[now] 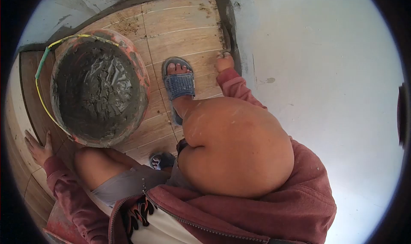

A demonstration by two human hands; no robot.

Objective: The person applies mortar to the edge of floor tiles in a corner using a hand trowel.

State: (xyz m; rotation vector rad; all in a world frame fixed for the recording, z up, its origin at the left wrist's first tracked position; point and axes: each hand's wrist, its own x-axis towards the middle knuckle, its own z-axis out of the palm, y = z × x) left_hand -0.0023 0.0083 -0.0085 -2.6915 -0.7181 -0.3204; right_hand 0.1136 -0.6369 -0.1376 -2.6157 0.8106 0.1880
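Observation:
My left hand (pixel 39 150) rests with its fingers spread on the wood-look tiles at the left, beside a pale tile edge. Close by stands an orange bucket (pixel 143 79) with wet grey mortar (pixel 105 83) inside and a yellow and green handle (pixel 41 90) lying against its rim. At the foot of the white wall, my right hand (pixel 224 62) is closed, its fingers curled near the grey mortar strip (pixel 231 34) along the joint. Whatever it may hold is too small or hidden to make out.
Wood-look floor tiles (pixel 182 28) spread around the bucket, with crumbs of dirt near the back. A white wall (pixel 317 68) rises at the right. My feet, in blue sandals (pixel 180 85), stand between bucket and wall. Part of a red object (pixel 64 222) shows at lower left.

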